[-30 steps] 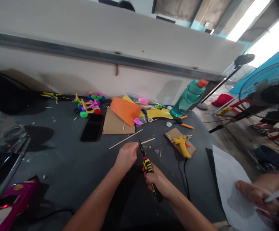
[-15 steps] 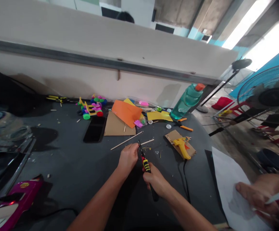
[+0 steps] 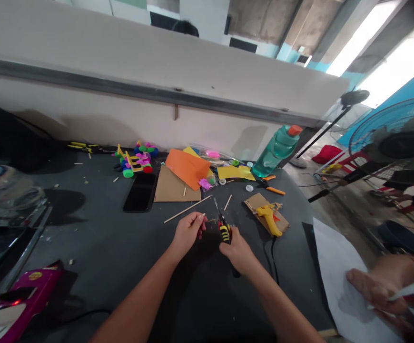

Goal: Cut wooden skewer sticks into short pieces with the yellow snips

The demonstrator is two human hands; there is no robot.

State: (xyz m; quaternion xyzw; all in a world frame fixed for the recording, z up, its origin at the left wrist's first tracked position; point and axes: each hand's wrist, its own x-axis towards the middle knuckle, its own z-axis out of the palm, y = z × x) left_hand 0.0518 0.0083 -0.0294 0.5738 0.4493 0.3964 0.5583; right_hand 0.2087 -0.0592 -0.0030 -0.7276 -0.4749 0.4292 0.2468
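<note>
My left hand (image 3: 188, 232) pinches a small pale stub of wooden stick (image 3: 203, 215) between thumb and fingertips; most of it is hidden. My right hand (image 3: 238, 247) is wrapped round pliers (image 3: 224, 231) with black, yellow and red handles, their narrow jaws pointing away from me. A short cut stick (image 3: 227, 202) lies on the dark table beyond the jaws. One longer wooden stick (image 3: 185, 210) rests just past my left hand. Small scraps are scattered near the pliers.
A yellow glue gun (image 3: 271, 219) sits on cardboard at the right, its cord trailing forward. Behind are a phone (image 3: 140, 192), orange paper (image 3: 187, 166), a colourful wheeled model (image 3: 133, 162) and a teal bottle (image 3: 275, 151). Another person's hand (image 3: 381, 288) writes on paper, far right.
The stick that reached out from my left hand is now parted, and a short piece lies farther away. The pliers have moved right, away from my left hand.
</note>
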